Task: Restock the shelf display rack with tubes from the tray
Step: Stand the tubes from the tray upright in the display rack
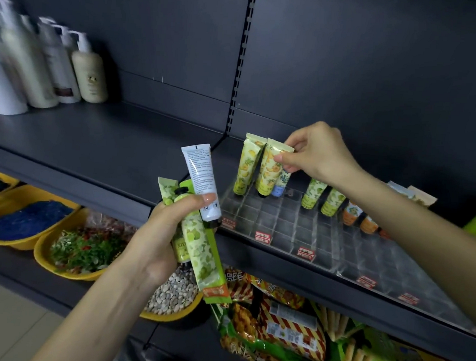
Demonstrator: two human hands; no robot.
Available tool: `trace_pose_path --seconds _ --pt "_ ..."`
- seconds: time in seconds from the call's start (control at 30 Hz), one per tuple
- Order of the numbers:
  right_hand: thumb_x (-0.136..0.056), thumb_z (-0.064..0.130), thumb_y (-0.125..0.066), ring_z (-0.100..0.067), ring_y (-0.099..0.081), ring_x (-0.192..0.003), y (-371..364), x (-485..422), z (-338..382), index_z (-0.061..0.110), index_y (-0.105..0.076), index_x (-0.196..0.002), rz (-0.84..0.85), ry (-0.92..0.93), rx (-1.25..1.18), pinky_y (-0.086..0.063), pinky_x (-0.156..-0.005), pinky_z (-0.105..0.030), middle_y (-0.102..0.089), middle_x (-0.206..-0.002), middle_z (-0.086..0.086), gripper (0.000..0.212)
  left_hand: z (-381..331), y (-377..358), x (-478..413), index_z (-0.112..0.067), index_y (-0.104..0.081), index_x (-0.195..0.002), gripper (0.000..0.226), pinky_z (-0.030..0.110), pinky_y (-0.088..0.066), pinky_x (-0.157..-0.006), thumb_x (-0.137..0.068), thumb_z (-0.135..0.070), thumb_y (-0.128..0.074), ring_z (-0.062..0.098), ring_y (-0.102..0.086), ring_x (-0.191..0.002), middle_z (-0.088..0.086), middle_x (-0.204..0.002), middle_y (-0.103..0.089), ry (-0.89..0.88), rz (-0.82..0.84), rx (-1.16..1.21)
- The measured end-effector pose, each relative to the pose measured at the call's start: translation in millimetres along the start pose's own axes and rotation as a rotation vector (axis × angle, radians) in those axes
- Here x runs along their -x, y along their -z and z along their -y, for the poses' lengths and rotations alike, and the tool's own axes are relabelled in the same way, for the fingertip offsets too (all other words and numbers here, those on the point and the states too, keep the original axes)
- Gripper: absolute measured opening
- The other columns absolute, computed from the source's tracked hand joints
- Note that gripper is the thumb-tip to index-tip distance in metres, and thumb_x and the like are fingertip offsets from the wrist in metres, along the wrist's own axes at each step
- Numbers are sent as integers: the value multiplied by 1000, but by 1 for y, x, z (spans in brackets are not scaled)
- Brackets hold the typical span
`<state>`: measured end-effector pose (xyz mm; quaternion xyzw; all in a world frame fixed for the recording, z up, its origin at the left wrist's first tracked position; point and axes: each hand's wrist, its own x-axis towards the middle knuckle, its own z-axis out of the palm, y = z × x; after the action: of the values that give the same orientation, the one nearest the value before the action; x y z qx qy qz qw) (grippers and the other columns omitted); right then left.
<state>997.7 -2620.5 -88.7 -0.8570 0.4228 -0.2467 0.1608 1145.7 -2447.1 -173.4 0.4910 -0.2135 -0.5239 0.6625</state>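
A yellow tube (270,168) stands cap-down in the back row of the clear rack (298,229), near the rack's left end. The right hand (315,152) pinches its flat crimped top between thumb and fingertips. Just left of it in the same row stands a second yellow tube (246,164), leaning slightly away. A small blue tube (280,183) stands close against its right side, partly hidden under the thumb. Further right along the rack's back rows are two green tubes (313,194) and then two orange tubes (351,212), all cap-down and leaning back. Small red tags (263,237) sit along the rack's front edge.

The left hand (160,231) is just off the rack's front left corner, fingers and thumb curled round a bunch of tubes. These are a white tube (201,177) with small print facing the camera (cap at the bottom) and at least two leaf-patterned tubes (201,251) pointing different ways.

The rack sits on a dark shelf (93,142). Far to the rack's left on that shelf stand pale pump bottles (89,77), blurred. Below the rack lie bright snack packets (277,324), and below and to its left are yellow bowls (57,252) of dried goods.
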Motion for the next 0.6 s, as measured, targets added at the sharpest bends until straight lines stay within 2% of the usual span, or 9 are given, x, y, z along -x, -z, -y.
trace_pose_path --seconds 0.13,0.3,0.43,0.6 --pt "-78 20 -78 -2 -68 -57 -4 -3 -2 6 -72 -81 -3 -43 -67 -54 -68 -15 -71 -64 0 15 1 5 -4 -16 -69 -84 28 29 -51 -61 -58 -28 -72 19 -61 -64 5 -73 -65 7 -5 18" --pt "-78 19 -78 -1 -68 -57 -11 -2 -3 7 -71 -83 21 -77 -88 -54 -71 -17 -71 -65 0 15 2 6 -6 -15 -68 -87 34 31 -50 -65 -56 -25 -78 20 -61 -65 5 -74 -66 18 -22 25" --pt "-80 19 -76 3 -67 -58 -17 -1 -2 9 -69 -86 55 -100 -68 -47 -69 -7 -71 -67 0 13 2 3 -7 -16 -68 -84 30 33 -49 -67 -56 -27 -73 21 -60 -65 5 -71 -65 18 -25 28" --pt "-80 18 -76 6 -63 -49 -18 -4 1 7 -67 -98 68 -123 -69 -43 -69 -5 -68 -62 4 23 2 2 -7 -15 -68 -83 29 34 -48 -69 -57 -27 -73 23 -59 -69 7 -74 -64 26 -35 24"
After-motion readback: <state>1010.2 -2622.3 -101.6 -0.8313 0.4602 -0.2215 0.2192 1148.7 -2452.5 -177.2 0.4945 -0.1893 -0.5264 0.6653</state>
